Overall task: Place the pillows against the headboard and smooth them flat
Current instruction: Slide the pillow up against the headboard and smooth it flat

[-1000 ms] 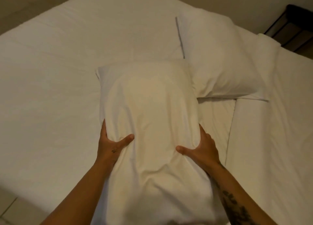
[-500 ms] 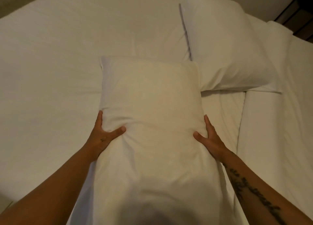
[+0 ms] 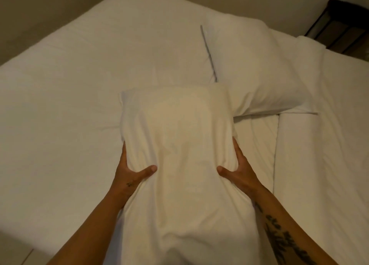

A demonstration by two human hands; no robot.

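Observation:
A white pillow (image 3: 179, 140) is held out in front of me above the bed, its long axis running away from me. My left hand (image 3: 130, 170) grips its left side and my right hand (image 3: 240, 170) grips its right side, thumbs pressed into the top and fingers wrapped underneath. The pillow is pinched narrow between the hands. A second white pillow (image 3: 257, 69) lies flat on the bed beyond and to the right, its near corner tucked behind the held pillow. No headboard is clearly visible.
The bed (image 3: 69, 109) is covered by a white sheet. A folded white duvet (image 3: 323, 164) covers its right part. A dark bedside table (image 3: 345, 27) stands at the top right by the beige wall. Floor shows at the bottom left.
Both hands have squeezed the pillow narrower again after it was spread wide half a second ago. The view has tilted up, showing more of the bed's far corner and wall.

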